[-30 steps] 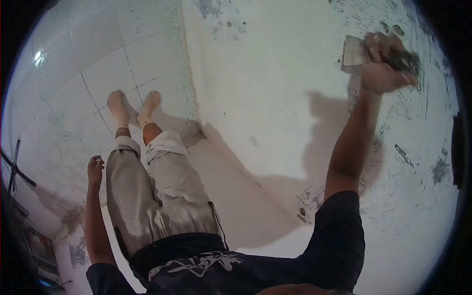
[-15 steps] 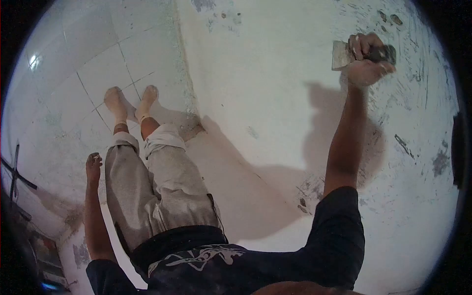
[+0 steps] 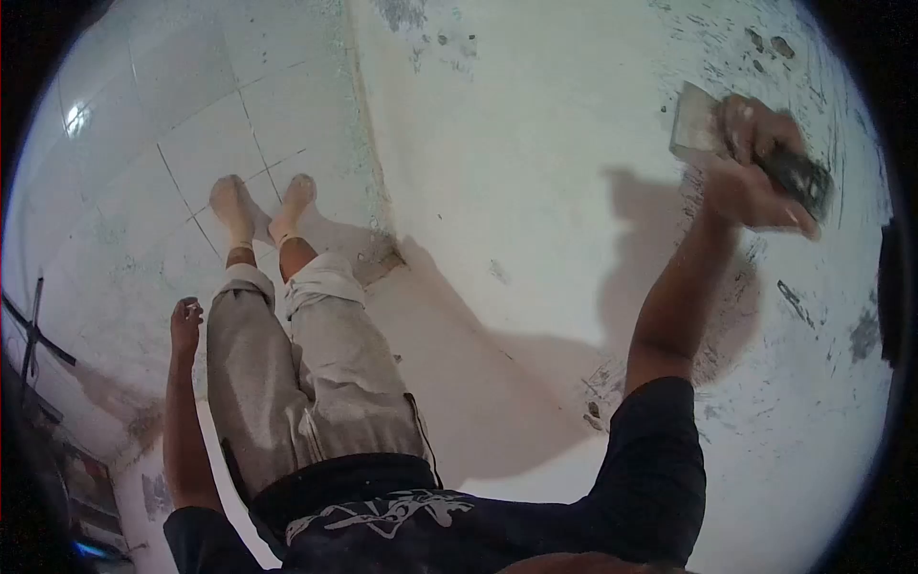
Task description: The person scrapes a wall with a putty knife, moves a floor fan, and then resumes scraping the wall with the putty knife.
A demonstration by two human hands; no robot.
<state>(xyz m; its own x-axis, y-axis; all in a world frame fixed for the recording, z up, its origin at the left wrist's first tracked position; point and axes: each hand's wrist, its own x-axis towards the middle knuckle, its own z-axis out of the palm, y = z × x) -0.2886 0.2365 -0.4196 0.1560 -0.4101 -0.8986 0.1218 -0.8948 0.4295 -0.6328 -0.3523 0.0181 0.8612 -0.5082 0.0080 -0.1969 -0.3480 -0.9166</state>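
Observation:
My right hand (image 3: 751, 172) is wrapped round the dark handle of a scraper (image 3: 696, 122), its wide flat blade pointing to the upper left. Hand and blade are over the pale wall (image 3: 535, 182), beside a patch of dark scratches and chipped spots. The scraper is slightly smeared by motion. Beside my thigh hangs my left hand (image 3: 186, 323), low and with curled fingers. A small whitish spot shows at those fingertips, and I cannot tell what it is.
Tiled floor (image 3: 186, 96) meets the wall along a rough, speckled edge. My feet (image 3: 233, 206) stand on the tiles near that edge. Crossed black bars (image 3: 34, 333) stand at the far left, above a stack of dark objects (image 3: 91, 488) in the lower corner.
My right hand has moved right and downward in view with the scraper, which is now tilted more. The left hand still hangs at my side.

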